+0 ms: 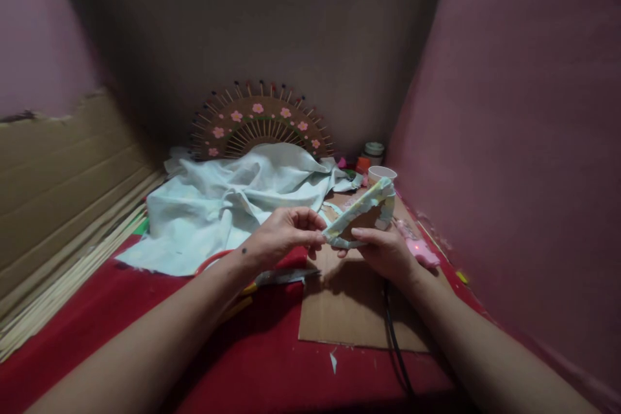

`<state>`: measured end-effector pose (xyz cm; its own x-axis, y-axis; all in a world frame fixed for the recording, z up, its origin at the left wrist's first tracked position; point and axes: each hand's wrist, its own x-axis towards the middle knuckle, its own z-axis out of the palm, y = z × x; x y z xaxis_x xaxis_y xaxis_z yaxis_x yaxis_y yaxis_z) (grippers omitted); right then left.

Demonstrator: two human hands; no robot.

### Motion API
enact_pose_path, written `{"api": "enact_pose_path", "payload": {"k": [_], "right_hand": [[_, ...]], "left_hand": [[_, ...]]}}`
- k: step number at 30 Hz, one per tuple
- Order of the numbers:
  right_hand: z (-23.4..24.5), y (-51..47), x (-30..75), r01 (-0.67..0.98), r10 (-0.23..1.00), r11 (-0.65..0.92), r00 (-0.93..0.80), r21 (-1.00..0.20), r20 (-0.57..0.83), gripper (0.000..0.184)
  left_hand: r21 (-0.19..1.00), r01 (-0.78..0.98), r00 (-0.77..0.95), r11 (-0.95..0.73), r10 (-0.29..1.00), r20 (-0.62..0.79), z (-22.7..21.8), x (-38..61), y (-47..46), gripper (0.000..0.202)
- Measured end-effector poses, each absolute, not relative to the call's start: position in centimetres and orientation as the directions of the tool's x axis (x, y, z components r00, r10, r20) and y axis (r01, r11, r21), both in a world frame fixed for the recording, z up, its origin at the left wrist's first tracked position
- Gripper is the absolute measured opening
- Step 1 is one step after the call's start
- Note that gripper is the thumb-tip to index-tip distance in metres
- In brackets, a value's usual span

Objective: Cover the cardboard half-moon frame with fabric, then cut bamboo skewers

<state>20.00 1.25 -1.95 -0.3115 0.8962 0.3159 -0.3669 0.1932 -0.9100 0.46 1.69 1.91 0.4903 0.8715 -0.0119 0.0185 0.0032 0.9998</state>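
My right hand (385, 253) grips a cardboard piece (361, 222) from its right side, thumb on top. Light blue cloth is folded over the piece's edges, leaving bare brown board in the middle. At its left corner, my left hand (287, 233) pinches the cloth edge between thumb and fingers. The piece is tilted above a flat cardboard sheet (334, 320). Below my left hand lie scissors (284, 276) with orange-yellow handles, partly hidden by my forearm. A pink glue gun (421, 252) with a small lit light rests beside my right hand.
Crumpled light blue cloth (204, 197) covers the table's back left. Behind it stands a fan-shaped decoration (272, 110) with pink flowers. A white cup (382, 174) and a lidded jar (373, 150) are at the back right. Thin sticks (72, 278) lie left. A black cord (395, 336) crosses the sheet.
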Motion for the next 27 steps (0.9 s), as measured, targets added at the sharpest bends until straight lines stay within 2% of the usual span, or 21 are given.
{"api": "enact_pose_path", "payload": {"k": [6, 14, 22, 27], "right_hand": [[-1.46, 0.88, 19.29, -0.466, 0.894, 0.103, -0.344, -0.879, 0.288, 0.016], [-1.27, 0.77, 19.17, -0.435, 0.871, 0.116, -0.387, -0.893, 0.302, 0.011], [-1.44, 0.86, 19.23, -0.455, 0.881, 0.090, -0.379, -0.886, 0.283, 0.017], [-1.19, 0.97, 19.20, -0.490, 0.884, 0.076, -0.370, -0.869, 0.285, 0.019]], "left_hand": [[0.997, 0.075, 0.504, 0.023, 0.862, -0.058, 1.89, 0.29, 1.70, 0.014], [0.991, 0.106, 0.472, 0.077, 0.873, -0.118, 2.07, 0.38, 1.67, 0.016], [0.990, 0.138, 0.468, 0.016, 0.880, -0.079, 2.12, 0.68, 1.65, 0.020], [0.996, 0.083, 0.558, 0.037, 0.827, -0.077, 2.51, 0.05, 1.46, 0.028]]}}
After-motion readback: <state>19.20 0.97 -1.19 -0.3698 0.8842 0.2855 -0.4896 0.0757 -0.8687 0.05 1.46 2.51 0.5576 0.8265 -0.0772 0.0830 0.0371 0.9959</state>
